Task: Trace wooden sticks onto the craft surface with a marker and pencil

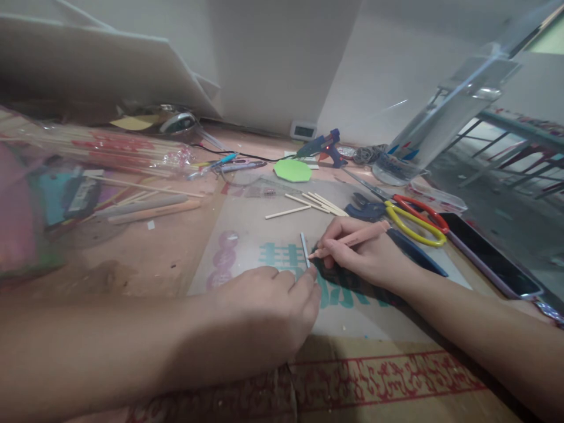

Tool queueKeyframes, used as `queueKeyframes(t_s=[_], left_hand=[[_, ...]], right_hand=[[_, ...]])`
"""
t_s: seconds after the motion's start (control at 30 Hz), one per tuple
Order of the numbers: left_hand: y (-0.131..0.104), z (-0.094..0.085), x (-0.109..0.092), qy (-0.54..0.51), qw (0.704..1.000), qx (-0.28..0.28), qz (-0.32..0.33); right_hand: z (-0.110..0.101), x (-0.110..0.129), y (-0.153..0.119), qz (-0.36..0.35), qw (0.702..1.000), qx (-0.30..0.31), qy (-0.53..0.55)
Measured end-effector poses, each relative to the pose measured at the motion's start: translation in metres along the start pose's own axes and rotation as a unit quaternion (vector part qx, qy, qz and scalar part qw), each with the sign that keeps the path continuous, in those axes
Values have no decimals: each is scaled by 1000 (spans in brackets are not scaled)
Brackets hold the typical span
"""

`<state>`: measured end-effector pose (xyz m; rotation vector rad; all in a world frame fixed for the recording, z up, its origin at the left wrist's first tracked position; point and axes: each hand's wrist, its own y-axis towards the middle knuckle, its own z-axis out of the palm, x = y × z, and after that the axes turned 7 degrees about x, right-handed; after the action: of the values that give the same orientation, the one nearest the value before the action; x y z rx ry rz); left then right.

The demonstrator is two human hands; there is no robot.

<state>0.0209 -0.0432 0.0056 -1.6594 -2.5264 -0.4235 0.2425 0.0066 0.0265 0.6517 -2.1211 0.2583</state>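
Note:
My right hand (pixel 361 249) grips a peach-coloured marker (pixel 361 236) like a pen, its tip touching or right beside a short, pale bluish-grey stick (pixel 304 242). The near end of that stick is pinched in the fingertips of my left hand (pixel 273 302), which hide part of it. Beneath both hands lies a translucent sheet (pixel 247 223) with green and purple print showing. Several pale wooden sticks (pixel 324 202) lie loose just beyond my right hand.
Scissors with red and yellow handles (pixel 416 235), blue-handled pliers (pixel 368 207) and a phone (pixel 489 255) lie to the right. A glue gun (pixel 318 145), green paper octagon (pixel 292 170) and clear cylinder (pixel 423 138) stand farther back. Bagged sticks (pixel 127 147) and markers (pixel 154 211) lie left.

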Motion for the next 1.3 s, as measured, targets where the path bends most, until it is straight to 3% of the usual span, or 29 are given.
queueKeyframes(t_s=[0.23, 0.47, 0.73, 1.13, 1.3], left_hand=[[0, 1, 0, 13, 1000, 0, 2], [1, -2, -1, 18, 1000, 17, 0], [0, -2, -1, 24, 1000, 9, 2], [0, -3, -2, 19, 999, 36, 1], [0, -2, -3, 19, 999, 34, -2]], right_hand=[[0, -4, -2, -1, 999, 33, 26], [2, -3, 2, 5, 999, -44, -8], [1, -5, 6, 10, 1000, -2, -24], [3, -1, 11, 14, 998, -59, -31], [2, -3, 9, -7, 999, -50, -7]])
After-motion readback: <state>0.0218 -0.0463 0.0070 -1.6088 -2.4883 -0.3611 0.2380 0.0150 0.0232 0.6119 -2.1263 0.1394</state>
